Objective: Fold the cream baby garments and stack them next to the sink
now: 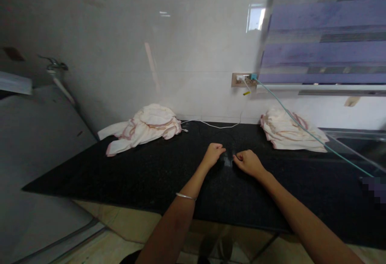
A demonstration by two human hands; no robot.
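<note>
Your left hand (213, 152) and right hand (247, 162) rest curled into loose fists on the black tabletop (120, 175), close together, holding nothing; cloth piles (144, 129) lie well apart behind.

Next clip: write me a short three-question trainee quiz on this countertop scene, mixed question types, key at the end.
1. True or false: the left hand and right hand both rest closed on the black countertop.
2. Which cloth pile is loosely heaped rather than stacked flat? A) left pile B) right pile
3. Fill in: the teal cable runs from the wall ______ across the right pile.

Key: 1 true; 2 A; 3 socket.
</note>
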